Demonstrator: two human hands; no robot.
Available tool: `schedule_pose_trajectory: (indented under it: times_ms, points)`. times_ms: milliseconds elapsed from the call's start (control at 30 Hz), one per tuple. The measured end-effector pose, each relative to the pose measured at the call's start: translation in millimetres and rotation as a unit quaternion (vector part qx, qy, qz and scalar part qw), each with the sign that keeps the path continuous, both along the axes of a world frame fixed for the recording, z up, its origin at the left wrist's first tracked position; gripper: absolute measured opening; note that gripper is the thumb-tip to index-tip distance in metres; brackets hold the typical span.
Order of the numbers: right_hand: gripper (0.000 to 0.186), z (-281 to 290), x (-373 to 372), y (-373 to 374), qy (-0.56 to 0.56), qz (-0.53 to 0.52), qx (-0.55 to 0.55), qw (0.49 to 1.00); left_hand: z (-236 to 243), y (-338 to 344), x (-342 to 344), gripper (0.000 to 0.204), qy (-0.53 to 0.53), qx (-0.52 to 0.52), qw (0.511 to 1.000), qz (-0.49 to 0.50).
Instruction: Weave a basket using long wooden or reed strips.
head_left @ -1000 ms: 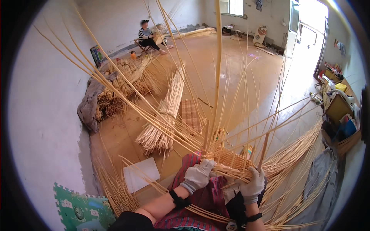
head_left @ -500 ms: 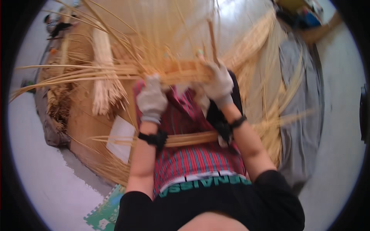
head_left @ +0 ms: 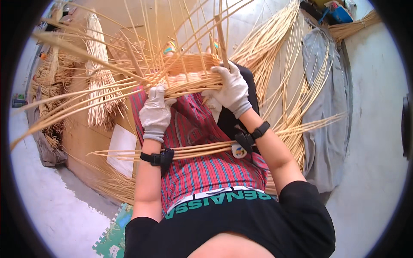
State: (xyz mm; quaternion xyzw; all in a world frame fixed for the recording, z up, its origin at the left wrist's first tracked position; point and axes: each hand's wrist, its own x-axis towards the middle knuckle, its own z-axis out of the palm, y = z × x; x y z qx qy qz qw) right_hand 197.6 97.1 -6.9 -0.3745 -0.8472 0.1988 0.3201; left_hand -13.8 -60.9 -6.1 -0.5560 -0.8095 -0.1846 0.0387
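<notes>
Pale concrete floor (head_left: 374,142) runs under heaps of cane around the seated person. Nearest the camera, a striped red cloth (head_left: 202,167) covers the lap. Since a second ago the view has dropped from the room to the lap, and the half-woven basket (head_left: 189,75) now sits at the cloth's far end, so the weaving goes on close in. The left hand (head_left: 155,112) curls its gloved fingers on the near rim; the right hand (head_left: 232,91) pinches an upright cane (head_left: 220,36). Its long axis runs left to right, stakes pointing up and away, beyond the cloth
</notes>
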Motion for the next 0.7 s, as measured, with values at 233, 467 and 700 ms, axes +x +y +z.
schedule_pose_trajectory:
  times_ms: [233, 467, 700]
  points:
    - [0.073, 2, 7, 0, 0.0, 0.053, -0.045, 0.998, -6, -19, -26, 0.053, -0.061, -0.035, 0.994, -0.089]
    - [0.063, 4, 17, 7, 0.031, 0.073, 0.003, 0.997, 6, -14, -30, 0.064, -0.037, -0.067, 0.992, -0.102]
    - [0.063, -5, 28, 7, 0.044, 0.098, -0.002, 0.994, 64, 2, 15, 0.049, -0.142, -0.011, 0.985, -0.097]
